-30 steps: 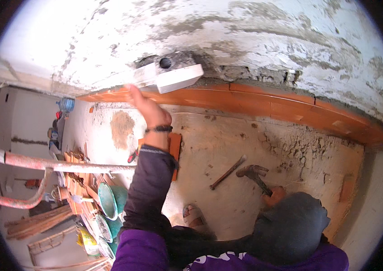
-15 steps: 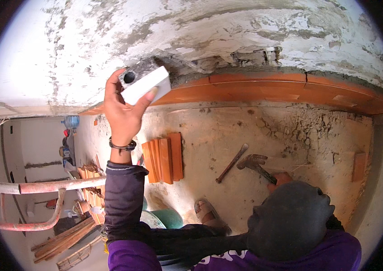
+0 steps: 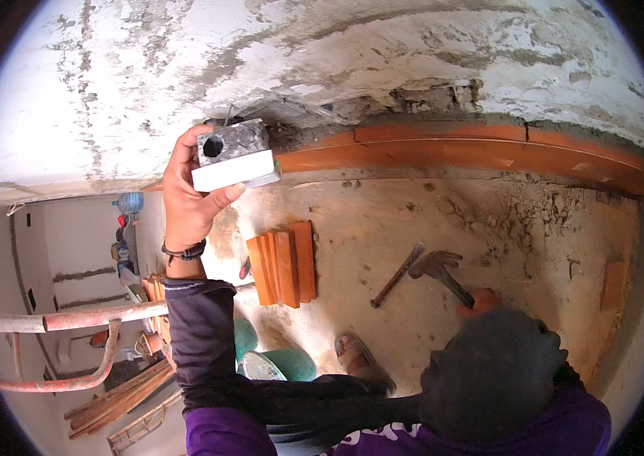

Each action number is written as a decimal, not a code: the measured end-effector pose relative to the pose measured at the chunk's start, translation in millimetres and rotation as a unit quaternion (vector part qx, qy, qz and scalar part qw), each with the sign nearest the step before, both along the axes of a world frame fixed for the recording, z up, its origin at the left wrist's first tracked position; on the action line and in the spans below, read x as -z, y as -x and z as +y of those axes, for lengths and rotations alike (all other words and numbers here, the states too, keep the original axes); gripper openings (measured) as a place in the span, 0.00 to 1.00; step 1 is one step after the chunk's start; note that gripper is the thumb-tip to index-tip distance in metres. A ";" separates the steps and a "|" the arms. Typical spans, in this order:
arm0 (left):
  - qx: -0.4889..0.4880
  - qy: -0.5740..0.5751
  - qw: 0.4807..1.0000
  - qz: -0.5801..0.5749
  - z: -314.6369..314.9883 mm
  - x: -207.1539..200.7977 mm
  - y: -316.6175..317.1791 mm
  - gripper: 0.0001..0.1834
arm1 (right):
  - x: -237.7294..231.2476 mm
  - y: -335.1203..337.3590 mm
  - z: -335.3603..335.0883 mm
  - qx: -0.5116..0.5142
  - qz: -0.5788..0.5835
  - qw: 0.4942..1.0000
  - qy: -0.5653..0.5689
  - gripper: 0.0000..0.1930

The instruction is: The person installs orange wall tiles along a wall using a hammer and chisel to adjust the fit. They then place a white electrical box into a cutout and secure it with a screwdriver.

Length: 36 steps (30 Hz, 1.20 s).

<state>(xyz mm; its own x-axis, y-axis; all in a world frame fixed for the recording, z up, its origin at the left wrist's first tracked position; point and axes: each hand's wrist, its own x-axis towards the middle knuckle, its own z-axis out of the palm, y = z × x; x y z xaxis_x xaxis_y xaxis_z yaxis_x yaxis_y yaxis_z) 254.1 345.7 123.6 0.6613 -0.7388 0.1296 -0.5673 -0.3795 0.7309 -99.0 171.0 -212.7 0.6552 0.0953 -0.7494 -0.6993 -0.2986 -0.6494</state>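
Observation:
My left hand (image 3: pixel 189 216) grips an electrical box (image 3: pixel 234 144), grey with a round hole in one side and a white face. Fingers lie behind it and the thumb presses along the white edge. It is held up close to a rough recess (image 3: pixel 284 121) in the wall; whether it touches the wall I cannot tell. My right hand (image 3: pixel 480 302) is closed round the handle of a claw hammer (image 3: pixel 444 272), low over the floor. A dark rounded shape hides most of that forearm. A chisel-like metal bar (image 3: pixel 396 275) lies beside the hammer head.
Orange skirting tiles (image 3: pixel 444 148) run along the foot of the patchy wall (image 3: pixel 383 45). Stacked orange tiles (image 3: pixel 282 264) and green buckets (image 3: pixel 295 365) stand nearer me. At left are a red-and-white metal frame (image 3: pixel 101 313), wooden planks (image 3: pixel 124 399) and a water jug (image 3: pixel 130 201).
The electrical box has turned from a slant to nearly level and shifted slightly left and down in the view. The hammer stays in my right hand, its head turned slightly.

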 end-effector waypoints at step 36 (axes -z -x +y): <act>0.049 -0.014 0.870 -0.490 4.3 216.5 56.1 0.13 | 15.3 10.3 10.0 0.091 0.014 0.994 0.058 0.13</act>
<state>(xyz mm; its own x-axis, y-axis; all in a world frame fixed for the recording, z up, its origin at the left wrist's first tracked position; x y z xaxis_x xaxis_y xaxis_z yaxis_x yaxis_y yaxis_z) 198.0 350.0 -93.0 0.1765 -0.7970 0.5776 -0.9437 -0.3039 -0.1310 -109.3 181.0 -228.1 0.6319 -0.1110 -0.7671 -0.7664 -0.2373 -0.5969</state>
